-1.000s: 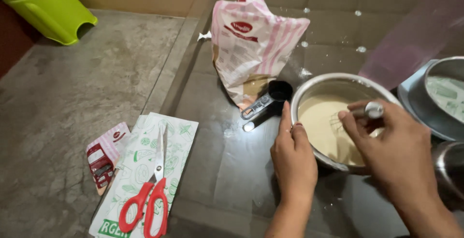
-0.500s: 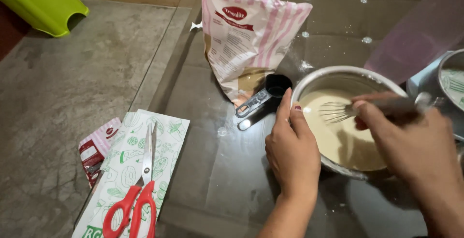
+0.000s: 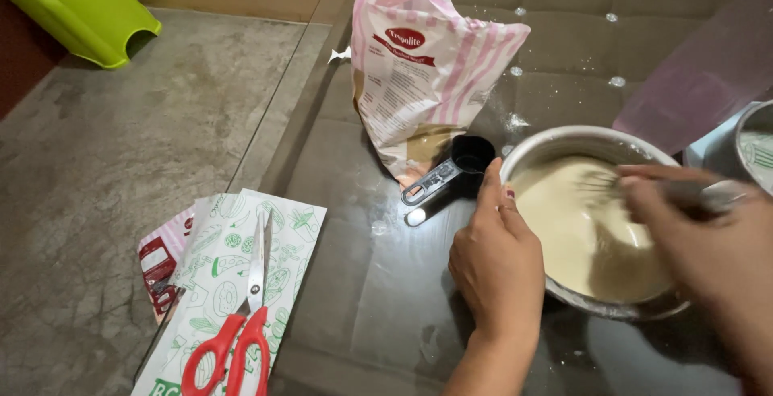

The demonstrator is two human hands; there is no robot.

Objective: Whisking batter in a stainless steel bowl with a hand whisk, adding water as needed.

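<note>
One round steel bowl (image 3: 527, 150), smooth creamy batter (image 3: 576, 227)

bag: pink-and-white striped paper bag (image 3: 427, 82), upright, top open, far side of the dark glass-topped bench (image 3: 346, 299)
scoop: black measuring cup with metal handle (image 3: 451, 172), lying at the bag's foot
scissors: red-handled scissors (image 3: 238, 323), on a green-printed white flat packet (image 3: 233, 283), bench's left edge
stool: lime-green plastic stool (image 3: 76, 10), top left, on grey floor

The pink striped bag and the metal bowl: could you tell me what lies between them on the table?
A black measuring cup with a metal handle, seen in the head view.
</note>
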